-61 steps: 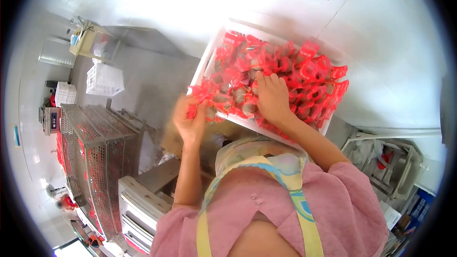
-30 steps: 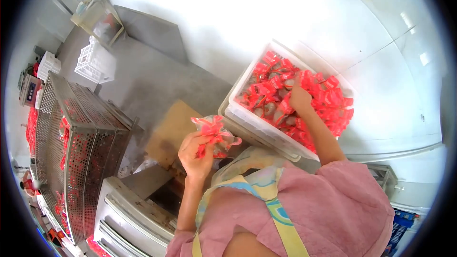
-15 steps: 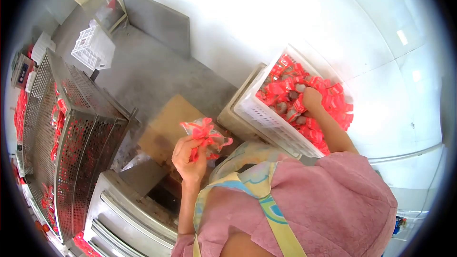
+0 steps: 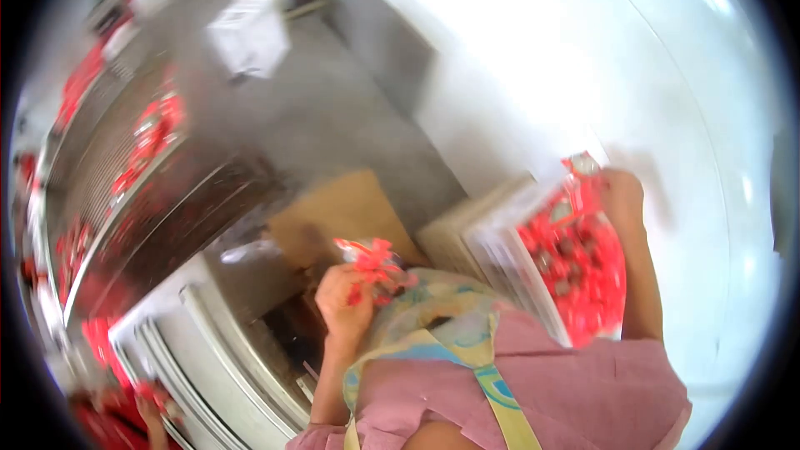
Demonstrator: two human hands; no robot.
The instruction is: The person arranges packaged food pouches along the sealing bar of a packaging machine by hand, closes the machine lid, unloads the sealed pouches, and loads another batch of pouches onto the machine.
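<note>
My left hand (image 4: 346, 304) is closed on red and clear plastic packets (image 4: 379, 262) in front of the apron. To the right, a white crate (image 4: 512, 271) is full of red packets (image 4: 571, 262) with roundish brown and grey contents. My right hand (image 4: 621, 192) is raised at the crate's far edge, its fingers closed round red packets (image 4: 583, 173) that hang to its left. Motion blurs the packets, so their number cannot be told.
A perforated metal bin (image 4: 125, 192) with red packets stands at the left, beside a metal cabinet (image 4: 200, 333). Cardboard (image 4: 346, 212) lies on the floor. A white basket (image 4: 250, 36) is farther back. Another person's arm (image 4: 152, 425) shows at the lower left.
The view has turned toward the left. My right hand has come up out of the crate with packets in its grip. My left hand still holds its packets near the apron.
</note>
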